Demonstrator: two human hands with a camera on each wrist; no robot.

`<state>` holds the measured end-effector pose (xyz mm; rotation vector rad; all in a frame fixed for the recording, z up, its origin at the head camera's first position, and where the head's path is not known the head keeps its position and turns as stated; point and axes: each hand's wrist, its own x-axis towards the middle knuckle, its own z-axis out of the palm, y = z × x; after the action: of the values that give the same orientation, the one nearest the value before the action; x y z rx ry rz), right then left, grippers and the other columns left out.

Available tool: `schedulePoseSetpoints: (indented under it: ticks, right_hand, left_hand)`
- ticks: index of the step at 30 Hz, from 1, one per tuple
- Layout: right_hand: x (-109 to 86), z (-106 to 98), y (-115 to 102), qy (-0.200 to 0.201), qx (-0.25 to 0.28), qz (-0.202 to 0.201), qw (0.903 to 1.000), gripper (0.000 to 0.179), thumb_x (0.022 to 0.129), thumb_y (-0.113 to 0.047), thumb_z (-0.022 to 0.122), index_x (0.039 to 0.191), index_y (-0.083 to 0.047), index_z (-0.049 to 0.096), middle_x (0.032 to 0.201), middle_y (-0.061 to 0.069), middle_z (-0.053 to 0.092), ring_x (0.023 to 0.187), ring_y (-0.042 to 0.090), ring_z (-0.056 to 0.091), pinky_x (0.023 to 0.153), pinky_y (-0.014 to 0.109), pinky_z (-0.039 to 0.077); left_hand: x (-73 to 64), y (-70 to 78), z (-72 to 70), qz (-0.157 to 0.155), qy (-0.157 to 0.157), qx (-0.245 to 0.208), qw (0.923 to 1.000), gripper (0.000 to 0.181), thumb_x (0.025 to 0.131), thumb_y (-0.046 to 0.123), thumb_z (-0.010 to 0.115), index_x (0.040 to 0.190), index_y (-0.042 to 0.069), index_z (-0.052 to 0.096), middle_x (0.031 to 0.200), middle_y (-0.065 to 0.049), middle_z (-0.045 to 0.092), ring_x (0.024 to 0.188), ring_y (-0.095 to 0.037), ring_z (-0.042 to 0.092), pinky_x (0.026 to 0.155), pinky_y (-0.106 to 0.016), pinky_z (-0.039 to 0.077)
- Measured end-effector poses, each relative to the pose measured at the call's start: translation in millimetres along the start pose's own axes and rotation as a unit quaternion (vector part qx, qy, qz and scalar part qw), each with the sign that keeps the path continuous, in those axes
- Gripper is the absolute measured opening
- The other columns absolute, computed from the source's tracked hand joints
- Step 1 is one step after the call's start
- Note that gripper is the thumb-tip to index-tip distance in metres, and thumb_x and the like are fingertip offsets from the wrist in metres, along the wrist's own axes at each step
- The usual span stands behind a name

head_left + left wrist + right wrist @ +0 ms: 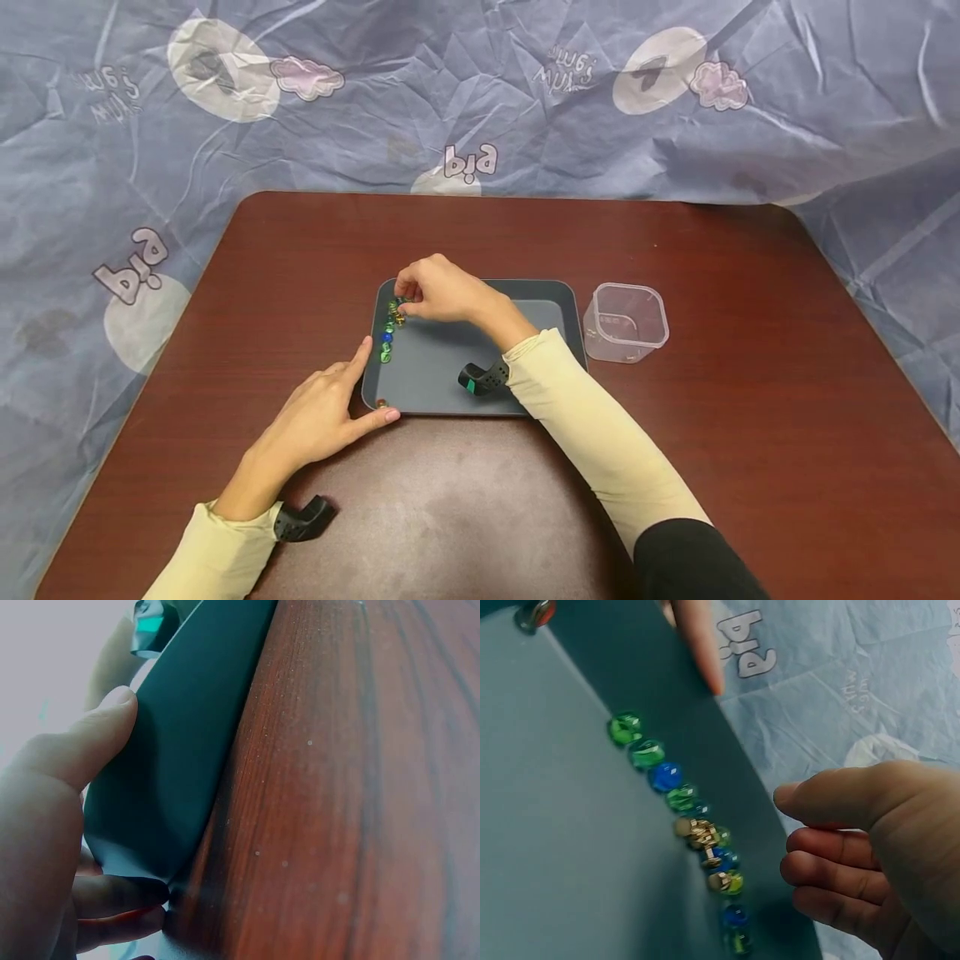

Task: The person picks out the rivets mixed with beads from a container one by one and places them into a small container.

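Observation:
A row of green and blue glass marbles (665, 777) lies along the left side of a grey tray (450, 375). Several small gold-coloured metal pieces (703, 834) sit among them. My right hand (442, 287) is over the tray's back left corner, fingers bent down beside the marbles; the right wrist view shows nothing between thumb and fingers (832, 892). At the front left corner my left hand (318, 412) spreads around the outside of the tray, its index finger at the left edge and thumb on the front rim. An orange-brown marble (382, 403) lies near that thumb.
To the right of the tray stands a clear plastic container (626, 325). The brown wooden table (750, 375) extends around both. Behind hangs a wrinkled blue-grey printed sheet (480, 100). Black bands (303, 521) are worn on the wrists.

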<state>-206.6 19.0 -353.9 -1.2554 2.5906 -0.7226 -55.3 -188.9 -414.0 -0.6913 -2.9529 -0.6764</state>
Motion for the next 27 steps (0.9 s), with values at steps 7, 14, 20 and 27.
schedulePoseSetpoints:
  ticks: [7,14,20,27]
  right_hand:
    - [1.5,13.8,6.2,-0.019,0.006,-0.004,0.9998,0.012,0.088,-0.01,0.073,0.097,-0.002,0.073,0.087,0.004,0.07,0.08,0.014,0.065,0.075,0.021,0.05]
    - [3.3,22.8,6.6,-0.037,0.004,-0.01,0.9993,0.008,0.087,-0.009,0.073,0.094,-0.003,0.073,0.085,0.003,0.069,0.078,0.011,0.064,0.072,0.019,0.049]
    - [5.2,27.5,7.7,-0.043,-0.01,-0.014,0.9989,0.007,0.087,-0.009,0.073,0.091,-0.004,0.072,0.084,0.002,0.068,0.077,0.011,0.063,0.072,0.02,0.049]
    - [5.8,27.6,10.4,-0.044,-0.024,0.005,0.9987,0.009,0.087,-0.012,0.076,0.092,-0.006,0.072,0.084,0.002,0.068,0.079,0.011,0.063,0.073,0.021,0.049]
  left_hand:
    - [-0.6,-0.2,1.0,0.0,-0.004,0.0,1.0,0.104,0.084,0.059,0.071,0.154,-0.003,0.026,0.13,-0.023,0.06,0.114,-0.034,0.06,0.092,-0.051,0.048]
    - [-0.4,-1.2,0.9,0.003,0.001,0.0,1.0,0.105,0.084,0.059,0.071,0.154,-0.003,0.025,0.13,-0.023,0.06,0.114,-0.034,0.06,0.093,-0.051,0.047]
    - [0.2,-1.8,0.8,0.003,0.003,-0.002,1.0,0.105,0.084,0.059,0.07,0.154,-0.003,0.025,0.131,-0.023,0.06,0.114,-0.034,0.06,0.093,-0.052,0.047]
    - [0.1,-1.6,1.0,0.002,0.001,-0.001,1.0,0.105,0.083,0.06,0.07,0.154,-0.003,0.025,0.131,-0.023,0.059,0.113,-0.034,0.06,0.092,-0.051,0.047]
